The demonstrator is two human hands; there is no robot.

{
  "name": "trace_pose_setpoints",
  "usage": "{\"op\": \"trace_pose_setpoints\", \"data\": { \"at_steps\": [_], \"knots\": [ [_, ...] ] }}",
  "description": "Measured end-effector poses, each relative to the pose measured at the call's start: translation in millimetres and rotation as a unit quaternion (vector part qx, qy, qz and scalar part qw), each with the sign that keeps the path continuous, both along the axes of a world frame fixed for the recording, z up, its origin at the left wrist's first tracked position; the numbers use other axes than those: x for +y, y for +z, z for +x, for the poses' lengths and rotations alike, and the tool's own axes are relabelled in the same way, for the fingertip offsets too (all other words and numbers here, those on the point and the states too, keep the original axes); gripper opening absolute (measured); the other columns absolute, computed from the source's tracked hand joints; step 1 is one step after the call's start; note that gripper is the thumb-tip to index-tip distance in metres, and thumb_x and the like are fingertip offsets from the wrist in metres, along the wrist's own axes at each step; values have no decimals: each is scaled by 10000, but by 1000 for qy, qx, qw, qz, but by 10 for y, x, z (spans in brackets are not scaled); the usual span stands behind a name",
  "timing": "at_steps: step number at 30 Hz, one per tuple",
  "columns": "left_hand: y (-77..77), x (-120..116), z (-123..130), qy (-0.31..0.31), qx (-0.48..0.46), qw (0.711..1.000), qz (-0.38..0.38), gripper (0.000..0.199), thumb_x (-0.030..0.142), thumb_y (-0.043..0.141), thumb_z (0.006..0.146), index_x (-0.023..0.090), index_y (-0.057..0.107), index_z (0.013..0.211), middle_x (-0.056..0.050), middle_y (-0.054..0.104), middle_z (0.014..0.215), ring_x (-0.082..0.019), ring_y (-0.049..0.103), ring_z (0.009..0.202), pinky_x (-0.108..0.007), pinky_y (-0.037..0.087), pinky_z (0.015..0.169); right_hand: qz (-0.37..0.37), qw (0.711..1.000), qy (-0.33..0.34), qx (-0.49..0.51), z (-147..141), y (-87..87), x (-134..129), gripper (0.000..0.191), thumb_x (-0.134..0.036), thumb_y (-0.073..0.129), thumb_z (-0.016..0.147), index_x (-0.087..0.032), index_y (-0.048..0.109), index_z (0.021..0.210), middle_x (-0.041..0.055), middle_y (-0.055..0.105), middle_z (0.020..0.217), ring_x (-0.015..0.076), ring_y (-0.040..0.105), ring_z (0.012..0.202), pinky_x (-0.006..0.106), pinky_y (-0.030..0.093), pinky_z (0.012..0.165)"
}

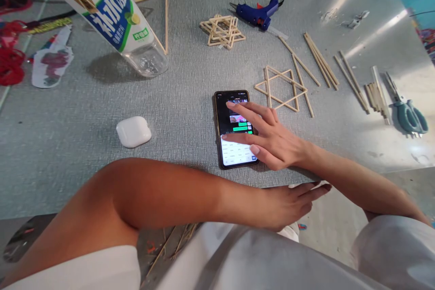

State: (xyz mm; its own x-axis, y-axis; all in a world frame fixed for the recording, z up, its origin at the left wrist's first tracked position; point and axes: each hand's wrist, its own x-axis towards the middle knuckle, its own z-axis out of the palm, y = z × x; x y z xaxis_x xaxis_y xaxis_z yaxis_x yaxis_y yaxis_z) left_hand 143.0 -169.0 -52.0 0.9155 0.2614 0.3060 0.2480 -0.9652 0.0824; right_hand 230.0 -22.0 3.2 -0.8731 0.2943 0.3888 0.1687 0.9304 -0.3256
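A smartphone point(224, 120) lies flat on the grey table, its lit screen showing a chat and a keyboard. Over its right side spreads my right hand point(272, 138), fingers apart, fingertips on or just above the screen; it holds nothing. My left forearm lies across the table's front edge, and my left hand point(292, 204) extends past that edge below my right wrist, fingers stretched out with nothing visible in them. Just beyond my right hand is a flat six-pointed star of thin wooden sticks point(283, 88). A white earbud case point(133, 131) sits left of the phone.
A plastic bottle point(118, 18) stands at the left, near red yarn point(12, 54) and a paper cutout point(52, 61). Farther back are a layered stick star point(222, 31) and a blue glue gun point(254, 13). Loose sticks point(319, 61) and scissors point(408, 111) lie at the right.
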Motion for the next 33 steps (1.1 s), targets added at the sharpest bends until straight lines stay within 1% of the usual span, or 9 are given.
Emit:
{"op": "trace_pose_setpoints", "data": {
  "at_steps": [3, 6, 9, 14, 18, 22, 24, 28, 33],
  "knots": [
    [-3, -10, -2, -4, 6, 1000, -2, 463, 374, 747, 1026, 206, 848, 1446, -151, 436, 1927, -256, 417, 1800, -318, 279, 1477, -4, 1000, -2, 20, 34, 5, 24, 521, -322, 382, 1199, -281, 607, 1668, 157, 383, 1948, 406, 439, 1711, 667, 440, 1274],
    [-14, -25, 0, 2, 2, 1000, -4, 454, 363, 738, 1037, 200, 841, 1448, -139, 431, 1932, -249, 430, 1792, -318, 289, 1471, -10, 1000, -9, 5, 67, 12, 40, 514, -318, 412, 1189, -337, 617, 1660, 104, 391, 1951, 390, 424, 1721, 669, 442, 1275],
    [-33, -35, 14, 4, -1, 1000, -2, 425, 355, 735, 1041, 212, 846, 1425, -138, 443, 1925, -248, 424, 1795, -337, 260, 1491, -12, 1000, -7, -6, 60, 13, 31, 523, -306, 461, 1170, -363, 617, 1666, 86, 378, 1962, 412, 430, 1702, 675, 448, 1252],
    [-81, -35, 39, -5, -3, 1000, -23, 430, 361, 771, 1022, 192, 852, 1409, -168, 408, 1939, -263, 434, 1791, -314, 363, 1440, 2, 1000, 5, -16, -13, 4, -10, 510, -316, 400, 1208, -336, 632, 1662, 113, 305, 1989, 407, 410, 1724, 631, 467, 1217],
    [-6, -8, -9, -5, 6, 1000, -6, 465, 354, 711, 1054, 183, 833, 1469, -152, 432, 1928, -264, 442, 1788, -325, 346, 1454, 1, 1000, -12, 24, 72, 31, 41, 537, -376, 313, 1227, -354, 657, 1639, 85, 459, 1909, 376, 449, 1694, 671, 441, 1274],
    [151, 32, -67, -5, 56, 998, 15, 519, 401, 694, 1066, 212, 803, 1538, -107, 428, 1934, -239, 402, 1807, -319, 258, 1487, 11, 994, -42, 97, 239, 55, 123, 575, -415, 275, 1246, -318, 829, 1369, 52, 636, 1740, 335, 588, 1510, 636, 491, 1242],
    [189, 49, -76, -8, 62, 998, 11, 544, 426, 728, 1044, 204, 800, 1535, -109, 422, 1937, -241, 392, 1812, -319, 269, 1480, 12, 994, -43, 101, 279, 47, 141, 589, -417, 295, 1252, -292, 869, 1293, 62, 654, 1710, 331, 611, 1470, 627, 509, 1214],
    [179, 69, -85, -13, 42, 999, -1, 560, 455, 772, 1002, 188, 811, 1493, -143, 411, 1940, -269, 391, 1815, -324, 303, 1459, 17, 994, -41, 97, 276, 21, 144, 601, -407, 293, 1259, -274, 877, 1305, 79, 651, 1713, 324, 609, 1480, 626, 527, 1213],
    [157, 59, -114, -8, 34, 999, 12, 538, 410, 727, 1018, 174, 791, 1497, -150, 404, 1943, -277, 382, 1818, -354, 329, 1453, 3, 990, -39, 135, 277, 26, 135, 589, -389, 296, 1254, -272, 872, 1223, 65, 691, 1665, 315, 623, 1436, 620, 550, 1222]
  ]
}}
